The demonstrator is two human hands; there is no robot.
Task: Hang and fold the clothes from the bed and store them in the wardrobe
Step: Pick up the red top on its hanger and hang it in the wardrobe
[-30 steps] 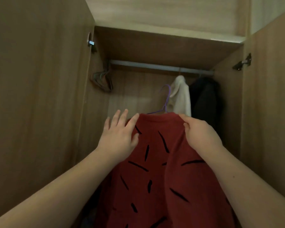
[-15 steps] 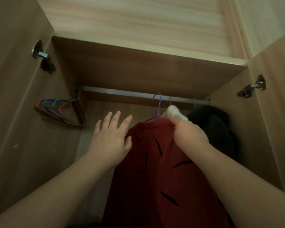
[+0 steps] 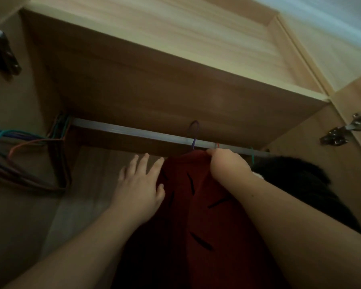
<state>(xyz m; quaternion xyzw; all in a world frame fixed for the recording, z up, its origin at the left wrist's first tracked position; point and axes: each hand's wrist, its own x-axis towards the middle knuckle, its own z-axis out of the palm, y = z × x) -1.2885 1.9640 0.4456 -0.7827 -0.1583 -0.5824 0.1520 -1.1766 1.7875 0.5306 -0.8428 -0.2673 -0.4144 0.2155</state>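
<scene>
A red garment with black dashes [image 3: 196,215] hangs on a purple hanger [image 3: 194,134], whose hook reaches over the metal rail [image 3: 133,131] inside the wardrobe. My right hand [image 3: 227,163] grips the garment's top at the shoulder, just below the rail. With fingers spread and straight, my left hand [image 3: 140,182] lies flat against the garment's left side.
Several empty coloured hangers [image 3: 29,159] bunch at the rail's left end. A black garment [image 3: 300,188] and a bit of a white one [image 3: 258,175] hang to the right. A wooden shelf [image 3: 154,80] sits close above the rail. A door hinge [image 3: 346,130] is at right.
Both hands have lifted the red garment toward the rail, and the hanger hook now sits over it. The view has tilted upward.
</scene>
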